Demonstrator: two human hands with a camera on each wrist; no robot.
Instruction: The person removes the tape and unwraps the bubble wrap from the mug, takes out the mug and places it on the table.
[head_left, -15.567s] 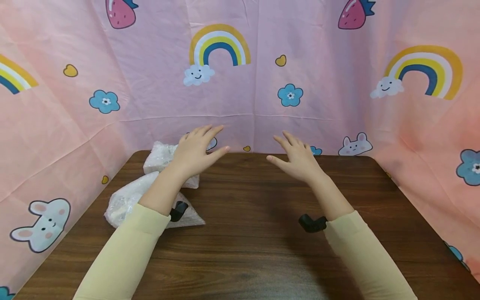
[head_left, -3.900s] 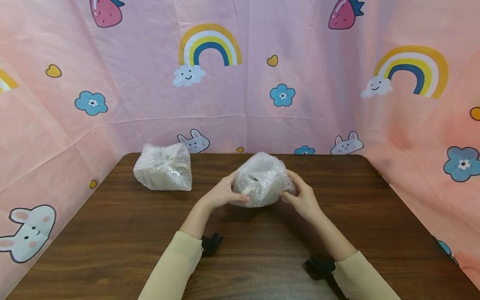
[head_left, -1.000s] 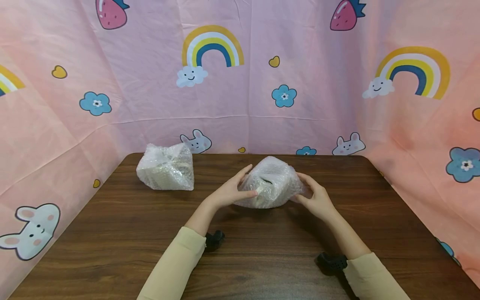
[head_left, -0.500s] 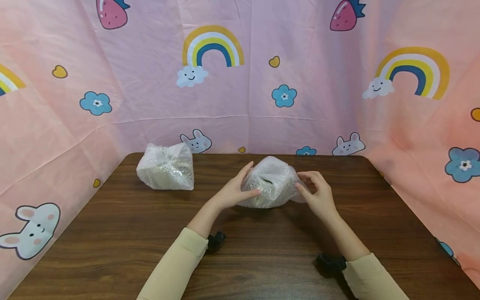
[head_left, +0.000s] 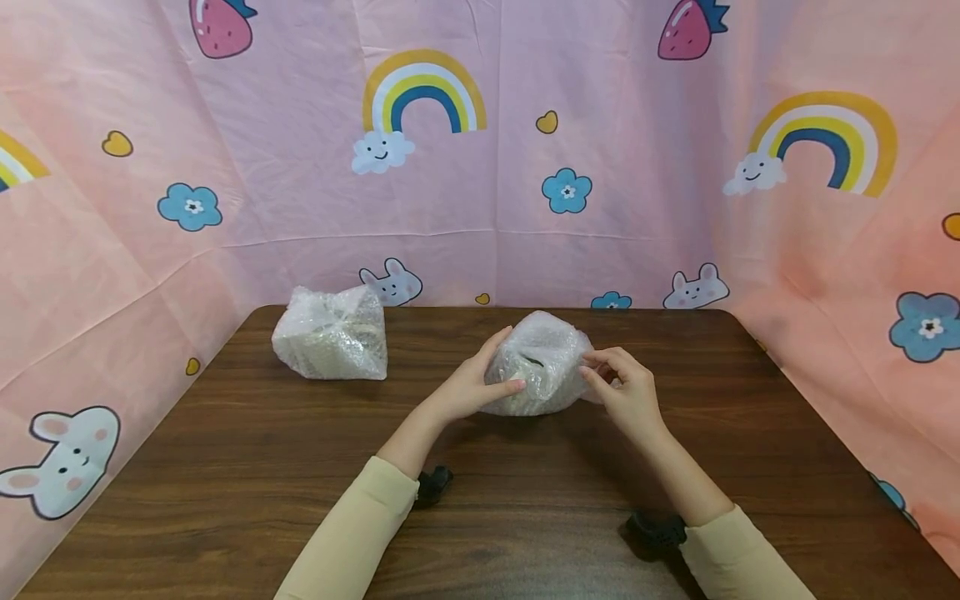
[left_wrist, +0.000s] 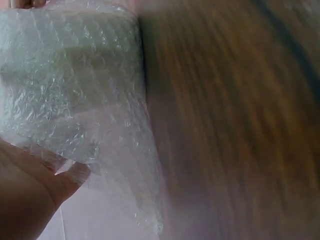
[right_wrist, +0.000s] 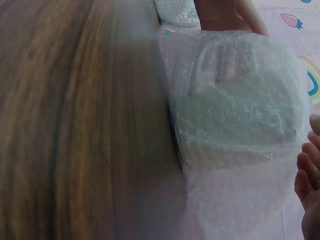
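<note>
A rounded bundle of clear bubble wrap (head_left: 551, 346) sits on the dark brown wood-grain table (head_left: 525, 508), right of centre and towards the back, with a small dark slit showing in its front. The person's left hand (head_left: 471, 387) grasps its left side, thumb across the front and fingers round towards the back. The right hand (head_left: 632, 398) has bent fingers at the bundle's right edge (whether they pinch the loose film, I cannot tell). Well apart to the left lies a boxier bubble-wrapped package (head_left: 333, 337), before a pink cartoon-printed cloth backdrop (head_left: 450, 200).
</note>
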